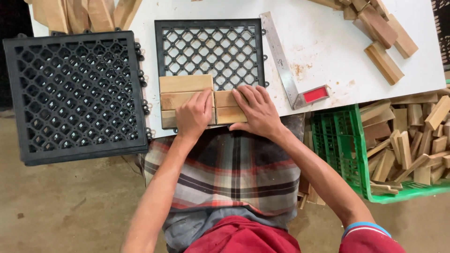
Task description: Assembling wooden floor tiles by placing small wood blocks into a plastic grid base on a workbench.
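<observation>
A black plastic lattice tile [211, 49] lies on the white table [328, 51] in front of me. Several short wooden slats [185, 84] rest side by side on its near edge. My left hand [193, 115] presses flat on the lower left slats. My right hand [255, 110] lies flat on the slats at the lower right [226, 99], fingers spread slightly. Neither hand grips anything; both push down on the wood.
A stack of black lattice tiles [75, 93] sits to the left. A metal try square with a red-marked handle [293, 70] lies right of the tile. Loose wooden blocks [382, 33] lie at the table's far right. A green crate [351, 150] full of slats stands below.
</observation>
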